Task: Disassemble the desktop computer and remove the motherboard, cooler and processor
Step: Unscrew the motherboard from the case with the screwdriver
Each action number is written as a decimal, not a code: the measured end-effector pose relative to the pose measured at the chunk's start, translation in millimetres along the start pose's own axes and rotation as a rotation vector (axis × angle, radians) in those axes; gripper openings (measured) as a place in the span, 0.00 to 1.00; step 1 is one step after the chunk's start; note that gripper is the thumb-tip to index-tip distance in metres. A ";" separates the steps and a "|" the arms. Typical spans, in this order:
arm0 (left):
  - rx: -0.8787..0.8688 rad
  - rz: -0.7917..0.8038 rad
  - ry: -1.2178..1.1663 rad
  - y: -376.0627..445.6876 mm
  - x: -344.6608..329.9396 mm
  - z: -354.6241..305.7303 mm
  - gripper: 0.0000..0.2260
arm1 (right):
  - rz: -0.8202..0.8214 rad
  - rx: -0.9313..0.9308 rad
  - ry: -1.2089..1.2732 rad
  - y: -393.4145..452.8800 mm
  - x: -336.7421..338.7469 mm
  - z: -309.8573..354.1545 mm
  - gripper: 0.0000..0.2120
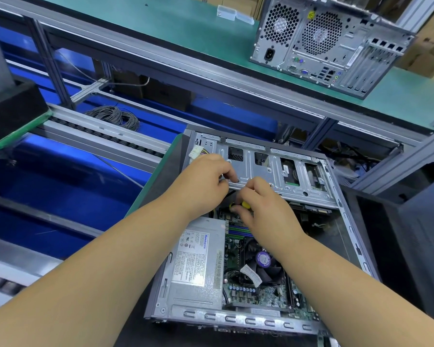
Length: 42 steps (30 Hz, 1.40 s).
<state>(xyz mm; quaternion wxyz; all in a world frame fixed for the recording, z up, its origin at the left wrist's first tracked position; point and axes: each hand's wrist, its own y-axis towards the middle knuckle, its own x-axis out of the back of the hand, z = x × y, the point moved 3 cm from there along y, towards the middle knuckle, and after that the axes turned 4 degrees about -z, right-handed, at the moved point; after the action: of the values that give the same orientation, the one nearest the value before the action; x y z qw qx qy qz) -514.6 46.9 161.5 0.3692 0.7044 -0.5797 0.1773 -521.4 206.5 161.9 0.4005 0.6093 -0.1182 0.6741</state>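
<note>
Two computer cases in view: a closed tower (328,43) upright on the green upper bench (186,26), well apart from the opened desktop case (261,234) lying flat below; inside it, silver power supply (196,266) at left, motherboard (256,291) beside it, cooler fan (261,261) on top, drive cage (273,169) at the far end. Left hand (206,179) curls over the cage's near edge, fingertips pinching there; right hand (261,206) grips a yellow-handled tool (244,204), mostly hidden.
</note>
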 end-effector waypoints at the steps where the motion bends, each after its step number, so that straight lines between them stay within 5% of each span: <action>1: 0.000 0.001 0.000 0.0 -0.2 0.0 0.12 | 0.002 0.003 -0.014 0.5 -0.6 0.4 0.07; 16: 0.002 -0.003 -0.001 -0.3 0.6 -1.3 0.11 | -0.025 -0.026 0.013 -2.9 -0.8 -0.7 0.06; 22: 0.008 0.002 0.002 0.1 0.9 -1.9 0.11 | -0.023 -0.038 0.017 -2.5 -1.0 -1.9 0.13; 33: 0.000 -0.002 0.006 0.3 0.4 -0.8 0.11 | -0.047 -0.032 0.017 -8.1 -3.1 -4.6 0.05; 38: 0.002 -0.003 0.002 0.2 0.4 -0.7 0.10 | -0.002 -0.016 -0.012 -5.8 -5.8 -3.9 0.16; 42: 0.005 -0.001 0.005 0.1 0.7 -1.3 0.11 | -0.005 -0.027 -0.053 -5.5 -4.3 -5.1 0.14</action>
<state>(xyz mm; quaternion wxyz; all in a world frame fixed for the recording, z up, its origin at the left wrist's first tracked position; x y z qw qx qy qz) -514.4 47.4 162.8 0.3687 0.7052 -0.5782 0.1804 -521.6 211.7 155.0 0.4073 0.6218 -0.1362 0.6549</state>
